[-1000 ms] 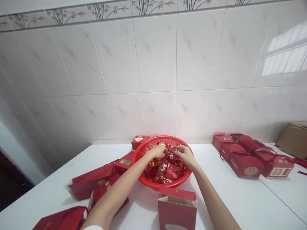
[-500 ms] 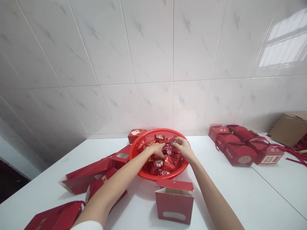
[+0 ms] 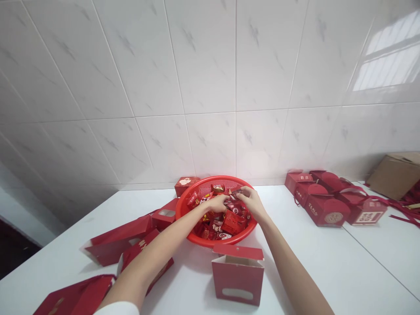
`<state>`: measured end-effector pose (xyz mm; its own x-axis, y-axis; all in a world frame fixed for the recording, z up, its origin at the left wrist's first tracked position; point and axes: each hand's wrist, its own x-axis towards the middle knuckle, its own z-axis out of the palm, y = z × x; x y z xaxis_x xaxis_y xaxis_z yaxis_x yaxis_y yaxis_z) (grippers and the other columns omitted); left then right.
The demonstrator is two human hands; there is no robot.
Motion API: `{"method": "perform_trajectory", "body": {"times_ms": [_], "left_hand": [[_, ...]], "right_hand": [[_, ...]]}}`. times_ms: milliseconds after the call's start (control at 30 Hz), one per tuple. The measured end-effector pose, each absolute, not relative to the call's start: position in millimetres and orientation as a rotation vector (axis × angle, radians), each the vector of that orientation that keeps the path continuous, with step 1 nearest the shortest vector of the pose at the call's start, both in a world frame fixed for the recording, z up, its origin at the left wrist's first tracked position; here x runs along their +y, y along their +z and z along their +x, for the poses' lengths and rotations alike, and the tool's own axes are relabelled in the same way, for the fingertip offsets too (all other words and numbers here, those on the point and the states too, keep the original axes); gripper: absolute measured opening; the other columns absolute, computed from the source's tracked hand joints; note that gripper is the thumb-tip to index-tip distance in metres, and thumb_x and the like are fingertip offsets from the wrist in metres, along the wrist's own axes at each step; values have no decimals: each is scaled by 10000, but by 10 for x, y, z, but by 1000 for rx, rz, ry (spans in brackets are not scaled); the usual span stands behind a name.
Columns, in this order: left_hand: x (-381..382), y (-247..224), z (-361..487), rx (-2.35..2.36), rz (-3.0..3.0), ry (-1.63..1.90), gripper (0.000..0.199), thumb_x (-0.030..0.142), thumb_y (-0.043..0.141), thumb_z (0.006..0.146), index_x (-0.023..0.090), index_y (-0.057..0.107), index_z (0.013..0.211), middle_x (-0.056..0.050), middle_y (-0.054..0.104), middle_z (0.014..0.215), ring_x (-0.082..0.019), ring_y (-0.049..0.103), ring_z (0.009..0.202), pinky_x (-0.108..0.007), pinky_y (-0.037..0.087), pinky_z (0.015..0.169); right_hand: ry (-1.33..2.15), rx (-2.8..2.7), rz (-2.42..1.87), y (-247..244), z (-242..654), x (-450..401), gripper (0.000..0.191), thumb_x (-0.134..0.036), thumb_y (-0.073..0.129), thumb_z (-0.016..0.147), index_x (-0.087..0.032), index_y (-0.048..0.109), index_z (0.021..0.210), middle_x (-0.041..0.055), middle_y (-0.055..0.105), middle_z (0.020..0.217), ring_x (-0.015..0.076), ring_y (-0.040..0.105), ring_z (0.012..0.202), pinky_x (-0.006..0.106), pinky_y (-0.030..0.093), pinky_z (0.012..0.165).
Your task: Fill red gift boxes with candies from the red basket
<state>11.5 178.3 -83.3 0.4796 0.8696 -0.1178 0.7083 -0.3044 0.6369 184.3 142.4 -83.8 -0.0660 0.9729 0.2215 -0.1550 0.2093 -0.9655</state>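
Note:
A red plastic basket point(image 3: 182, 210) with a mesh wall holds many wrapped candies point(image 3: 232, 223), mostly red and dark red with some gold. Both my hands reach into it. My left hand point(image 3: 217, 204) lies over the candies with its fingers bent together at the tips; what is between them is hidden. From the right rim comes my right hand point(image 3: 252, 200), thumb and fingers pinched on a shiny red candy near the back of the heap. Just in front of the basket a red paper box point(image 3: 239, 278) stands upright, its top flap partly raised.
Flat or part-folded red boxes point(image 3: 121, 236) lie at the left, beneath and beside my left forearm. Several closed red gift boxes point(image 3: 328, 210) are grouped at the right. A brown cardboard box point(image 3: 393, 175) stands by the tiled wall point(image 3: 210, 144), with dark red ribbons beside it.
My left fingers have shifted slightly up among the candies, and a few candies have moved. My right hand stays at nearly the same spot.

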Motion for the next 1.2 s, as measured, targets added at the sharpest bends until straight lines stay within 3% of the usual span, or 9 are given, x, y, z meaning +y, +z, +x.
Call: {"method": "perform_trajectory", "body": {"times_ms": [200, 300, 567, 700, 900, 1067, 1200], "left_hand": [[1793, -613, -64, 1306, 1721, 662, 617, 115, 819, 488, 143, 664, 1085, -67, 713, 1000, -243, 663, 922, -274, 521, 716], [1791, -550, -141, 1258, 1587, 843, 579, 109, 828, 485, 142, 662, 1039, -94, 700, 1086, -258, 648, 996, -293, 529, 757], [1794, -514, -179, 1140, 1441, 1073, 781, 139, 911, 460, 135, 641, 1193, -147, 667, 1213, -295, 629, 1117, -424, 486, 986], [1736, -481, -145, 1023, 1426, 1046, 786, 207, 932, 496, 143, 637, 1222, -158, 687, 1173, -298, 650, 1090, -430, 504, 962], [1640, -390, -104, 888, 1366, 930, 580, 272, 912, 562, 149, 694, 1085, -96, 736, 1043, -231, 695, 936, -376, 539, 893], [1626, -366, -112, 876, 1367, 861, 556, 242, 925, 528, 147, 710, 1032, -74, 750, 959, -212, 699, 856, -348, 554, 825], [1657, -379, -130, 868, 1320, 883, 453, 379, 868, 641, 143, 716, 997, -79, 738, 965, -210, 687, 878, -320, 554, 789]], "right_hand": [[1156, -1194, -898, -802, 1859, 1402, 198, -351, 683, 636, -203, 649, 762, 39, 727, 768, 220, 668, 749, 335, 521, 689], [1158, -1197, -873, -794, 1866, 1394, 203, -350, 690, 648, -196, 664, 778, 50, 733, 799, 223, 669, 781, 347, 526, 733], [1143, -1210, -872, -742, 1877, 1353, 225, -387, 726, 644, -198, 661, 749, 34, 703, 765, 203, 639, 743, 341, 511, 735], [1227, -1274, -854, -695, 1887, 1306, 280, -433, 764, 636, -203, 663, 758, 34, 700, 791, 209, 636, 762, 336, 515, 709], [1269, -1270, -873, -664, 1888, 1283, 320, -452, 804, 585, -195, 649, 697, 29, 704, 736, 202, 630, 723, 336, 506, 693], [1234, -1280, -885, -667, 1887, 1299, 276, -424, 791, 584, -187, 694, 686, 27, 711, 713, 195, 633, 703, 335, 506, 704], [1169, -1215, -886, -684, 1908, 1309, 266, -436, 773, 617, -196, 706, 709, 39, 725, 742, 210, 647, 734, 343, 511, 722]]}}
